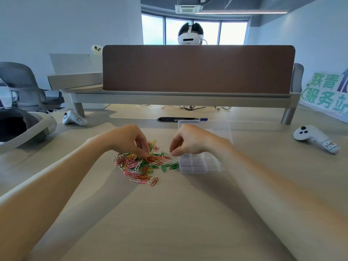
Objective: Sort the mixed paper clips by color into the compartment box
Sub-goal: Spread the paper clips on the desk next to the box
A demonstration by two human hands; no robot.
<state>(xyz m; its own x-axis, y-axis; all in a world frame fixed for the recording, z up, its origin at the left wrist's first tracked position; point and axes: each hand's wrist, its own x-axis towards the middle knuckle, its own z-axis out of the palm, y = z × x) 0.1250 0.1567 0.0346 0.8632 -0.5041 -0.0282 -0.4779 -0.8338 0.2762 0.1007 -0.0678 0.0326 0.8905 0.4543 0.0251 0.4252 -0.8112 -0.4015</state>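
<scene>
Grip of the left hand (pixel 130 140): fingertips curled down into the heap of pink, green, orange, yellow and white wire paper clips (pixel 139 164); whether a clip is grasped cannot be told. Grip of the right hand (pixel 190 141): thumb and forefinger pinched together at the near left corner of the clear plastic compartment box (pixel 197 165); contents indiscernible. The heap lies on the pale wood surface (pixel 169 213), just left of the box. The white handheld controller (pixel 316 138) at right bears a handwritten label beginning "Ho".
</scene>
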